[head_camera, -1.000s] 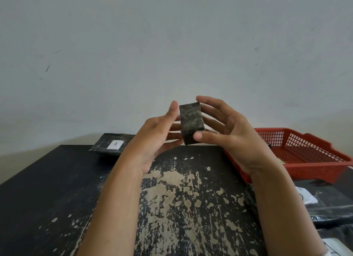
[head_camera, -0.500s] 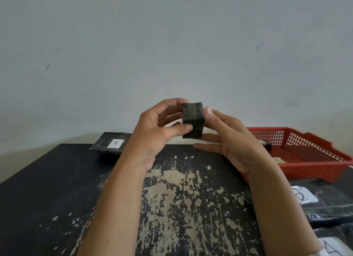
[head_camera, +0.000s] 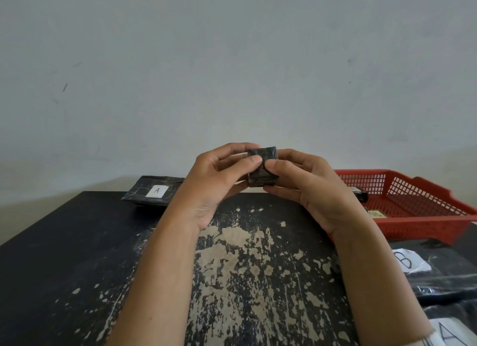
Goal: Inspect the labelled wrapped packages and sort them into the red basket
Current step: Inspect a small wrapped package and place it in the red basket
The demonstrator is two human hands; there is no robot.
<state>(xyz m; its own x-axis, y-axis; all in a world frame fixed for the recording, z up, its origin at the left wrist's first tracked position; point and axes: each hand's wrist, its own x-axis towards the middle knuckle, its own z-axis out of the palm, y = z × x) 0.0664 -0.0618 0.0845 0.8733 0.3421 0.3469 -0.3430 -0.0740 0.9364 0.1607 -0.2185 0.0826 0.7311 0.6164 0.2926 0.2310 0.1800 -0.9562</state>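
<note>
Both hands, left hand (head_camera: pixel 216 175) and right hand (head_camera: pixel 309 188), pinch the small black wrapped package (head_camera: pixel 263 169); the red basket (head_camera: pixel 413 203) sits just right, nearer the right hand.

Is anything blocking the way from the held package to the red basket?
Nothing visible does. The small package, gripped by left hand and right hand, is in the air left of the open-topped red basket.

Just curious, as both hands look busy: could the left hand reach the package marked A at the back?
Probably yes, once freed. The A package lies uncovered at the back, just beyond the left hand, with nothing between them. But that hand now helps the right hand hold the small package.
</note>
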